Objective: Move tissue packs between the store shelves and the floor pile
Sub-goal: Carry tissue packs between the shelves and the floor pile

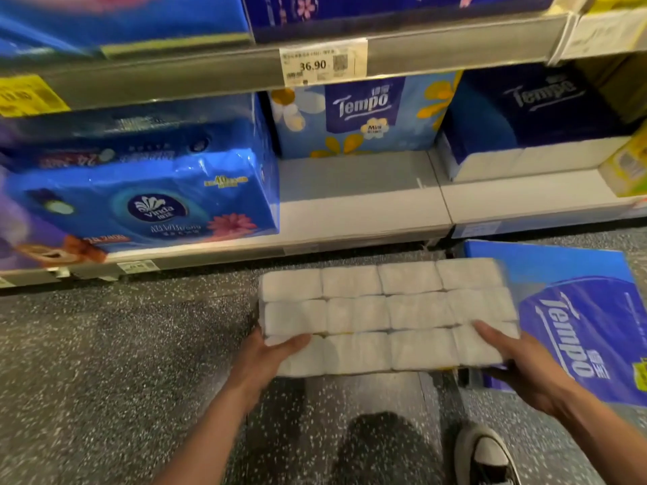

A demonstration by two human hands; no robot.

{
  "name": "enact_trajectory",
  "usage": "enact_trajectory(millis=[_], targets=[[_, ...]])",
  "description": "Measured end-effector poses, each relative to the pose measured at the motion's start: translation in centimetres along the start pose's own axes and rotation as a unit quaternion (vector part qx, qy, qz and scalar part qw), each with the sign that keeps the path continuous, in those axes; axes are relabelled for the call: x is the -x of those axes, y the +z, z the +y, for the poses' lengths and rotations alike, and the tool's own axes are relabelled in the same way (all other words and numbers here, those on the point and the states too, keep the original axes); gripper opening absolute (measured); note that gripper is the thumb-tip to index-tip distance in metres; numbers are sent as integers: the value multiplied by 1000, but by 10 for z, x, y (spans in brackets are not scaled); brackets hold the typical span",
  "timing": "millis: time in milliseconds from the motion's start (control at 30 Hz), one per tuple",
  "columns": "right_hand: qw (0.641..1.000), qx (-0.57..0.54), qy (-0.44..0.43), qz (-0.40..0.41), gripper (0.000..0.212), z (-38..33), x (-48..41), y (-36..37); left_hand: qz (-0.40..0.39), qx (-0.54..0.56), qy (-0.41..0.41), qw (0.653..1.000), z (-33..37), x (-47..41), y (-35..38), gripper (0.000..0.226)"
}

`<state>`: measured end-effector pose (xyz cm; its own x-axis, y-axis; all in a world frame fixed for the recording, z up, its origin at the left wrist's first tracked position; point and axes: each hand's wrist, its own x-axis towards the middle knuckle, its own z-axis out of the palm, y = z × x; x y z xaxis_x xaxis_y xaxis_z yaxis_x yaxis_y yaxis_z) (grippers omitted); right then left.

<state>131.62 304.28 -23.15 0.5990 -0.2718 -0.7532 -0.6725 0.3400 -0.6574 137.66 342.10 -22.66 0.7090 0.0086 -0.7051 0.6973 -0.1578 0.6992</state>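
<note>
White tissue pack (385, 316) between left hand (276, 351) and right hand (518, 358), above floor (122, 344)

Bare arms, dark trousers, 1 sneaker

The left hand (276, 351) and right hand (507, 355) are bare, as are both forearms. Lower down are a dark trouser leg (381, 446) and 1 dark canvas shoe (485, 456) with a white rubber toe cap.

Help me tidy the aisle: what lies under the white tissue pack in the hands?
Beneath the right edge of the white tissue pack, a blue Tempo pack lies on the floor. Anything directly underneath is covered.
</note>
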Motion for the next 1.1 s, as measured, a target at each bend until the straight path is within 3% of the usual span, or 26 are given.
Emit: enact_trajectory(millis=[100,200,300,467,633,800,933,1033,1067,1100], targets=[[999,-27,-8,-18,45,-9,5,-4,-12,-2,34,999,10,8,-2,105],[999,-34,-37,-18,49,-31,15,-12,-27,-19,81,996,31,16,-6,96],[996,-36,-78,-4,45,-71,30,-24,-37,-41,132,990,64,29,-8,104],[986,-27,-166,-2,17,-144,58,-35,-28,-88,233,968,128,50,-2,89],[972,-46,-231,-12,30,-193,58,-33,-18,-87,298,950,179,46,5,72],[969,-59,-234,-58,20,-217,37,3,16,-102,314,944,199,9,1,77],[978,0,-199,-59,60,-208,5,23,34,-119,306,944,195,-19,-4,64],[978,32,-198,-58,32,-213,-8,37,88,-107,313,940,194,-32,-6,60],[977,37,-201,-55,34,-218,-10,42,104,-99,327,934,194,-36,-6,64],[976,43,-204,-58,51,-224,-15,47,113,-90,339,930,194,-39,-5,72]])
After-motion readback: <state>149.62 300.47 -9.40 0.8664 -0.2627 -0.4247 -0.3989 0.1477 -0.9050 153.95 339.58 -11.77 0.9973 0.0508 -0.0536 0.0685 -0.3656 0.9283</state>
